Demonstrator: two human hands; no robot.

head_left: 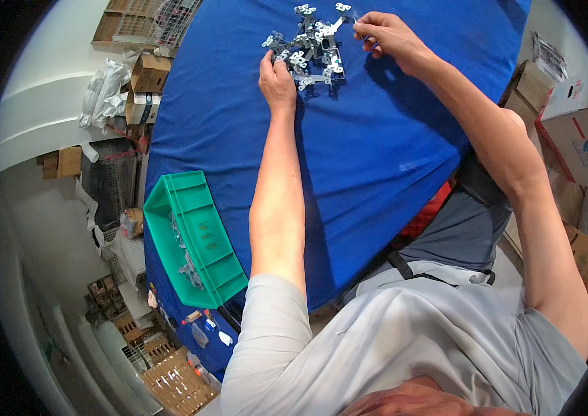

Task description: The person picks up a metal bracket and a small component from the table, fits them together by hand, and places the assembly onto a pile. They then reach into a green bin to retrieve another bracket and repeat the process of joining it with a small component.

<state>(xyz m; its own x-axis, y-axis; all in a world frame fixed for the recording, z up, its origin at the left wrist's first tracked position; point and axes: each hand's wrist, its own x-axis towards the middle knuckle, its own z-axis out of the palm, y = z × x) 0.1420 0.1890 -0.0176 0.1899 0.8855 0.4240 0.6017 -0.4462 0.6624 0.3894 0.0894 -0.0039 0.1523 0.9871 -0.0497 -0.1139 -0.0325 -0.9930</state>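
Note:
A loose pile of small silvery metal brackets point(318, 48) lies at the far middle of the blue cloth. At its near left side is my left hand point(278, 84), closed with thumb and fingers on a small metal bracket point(274, 40). Parts of that grip are hidden behind the fingers. To the right of the pile my right hand point(392, 40) is raised slightly over the cloth, its thumb and forefinger pinched together. Something thin and pale shows at those fingertips, too small to name.
A blue cloth point(370, 152) covers the table. A green plastic bin point(200, 208) with metal pieces inside stands at the table's left edge. Cardboard boxes stand to the left and a white box point(578, 132) to the right. Small bottles point(211, 324) lie near the bin.

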